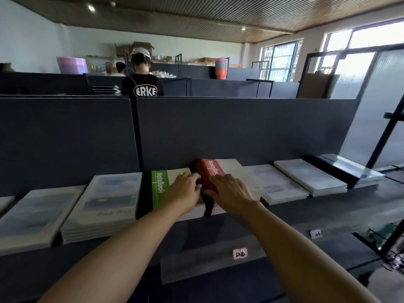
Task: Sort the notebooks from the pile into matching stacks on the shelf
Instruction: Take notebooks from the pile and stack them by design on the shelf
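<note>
A green-spined notebook stack (160, 189) and a taller red-spined notebook stack (213, 170) lie side by side on the dark shelf (295, 215). My left hand (185, 191) rests flat on the green notebook, fingertips touching the red stack's side. My right hand (231, 193) lies on top of the red stack with the thumb against its dark spine edge. Both hands press on the stacks; neither lifts a notebook.
Pale blue-grey notebook stacks lie to the left (109, 204) and to the right (310, 178). A dark partition panel (240, 132) backs the shelf. Price labels (240, 254) sit on the shelf front. A person in a black shirt (142, 84) stands behind the partition.
</note>
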Demonstrator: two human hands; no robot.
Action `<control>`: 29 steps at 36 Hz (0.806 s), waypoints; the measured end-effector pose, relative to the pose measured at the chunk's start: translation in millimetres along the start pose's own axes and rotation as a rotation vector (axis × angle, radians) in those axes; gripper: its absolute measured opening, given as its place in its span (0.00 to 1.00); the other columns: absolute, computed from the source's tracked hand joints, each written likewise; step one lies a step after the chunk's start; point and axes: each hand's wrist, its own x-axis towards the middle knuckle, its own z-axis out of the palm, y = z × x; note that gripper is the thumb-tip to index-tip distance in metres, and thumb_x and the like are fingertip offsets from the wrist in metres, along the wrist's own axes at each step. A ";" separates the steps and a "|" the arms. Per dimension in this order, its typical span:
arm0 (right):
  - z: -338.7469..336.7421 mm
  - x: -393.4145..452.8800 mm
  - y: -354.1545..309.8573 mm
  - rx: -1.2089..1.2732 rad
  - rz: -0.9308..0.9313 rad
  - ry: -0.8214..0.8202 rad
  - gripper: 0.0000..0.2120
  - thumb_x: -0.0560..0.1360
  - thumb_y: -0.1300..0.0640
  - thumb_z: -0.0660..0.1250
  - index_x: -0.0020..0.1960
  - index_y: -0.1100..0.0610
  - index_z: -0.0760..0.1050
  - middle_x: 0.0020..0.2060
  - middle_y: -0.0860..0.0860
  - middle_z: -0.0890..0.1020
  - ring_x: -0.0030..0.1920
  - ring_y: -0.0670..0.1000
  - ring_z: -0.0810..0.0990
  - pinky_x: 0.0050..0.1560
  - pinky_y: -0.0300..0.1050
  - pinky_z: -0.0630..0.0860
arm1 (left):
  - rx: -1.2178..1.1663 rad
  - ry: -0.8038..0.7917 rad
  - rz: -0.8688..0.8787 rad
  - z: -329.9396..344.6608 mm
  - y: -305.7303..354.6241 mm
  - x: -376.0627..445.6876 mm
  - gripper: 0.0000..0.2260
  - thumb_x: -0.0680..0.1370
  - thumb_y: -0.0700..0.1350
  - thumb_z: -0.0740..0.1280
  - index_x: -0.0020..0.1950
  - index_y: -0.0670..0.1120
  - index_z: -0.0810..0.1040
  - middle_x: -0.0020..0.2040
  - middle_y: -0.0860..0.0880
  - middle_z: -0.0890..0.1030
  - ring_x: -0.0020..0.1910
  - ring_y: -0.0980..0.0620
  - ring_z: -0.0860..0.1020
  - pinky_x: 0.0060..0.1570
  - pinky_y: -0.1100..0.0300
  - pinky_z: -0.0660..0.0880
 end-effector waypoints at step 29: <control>3.3 10.0 74.0 0.439 0.457 -0.054 0.23 0.81 0.47 0.56 0.69 0.60 0.65 0.63 0.59 0.75 0.60 0.59 0.75 0.57 0.52 0.74 | 0.100 -0.196 -0.186 31.7 54.9 9.9 0.24 0.83 0.57 0.49 0.77 0.51 0.54 0.79 0.46 0.49 0.75 0.43 0.57 0.72 0.46 0.56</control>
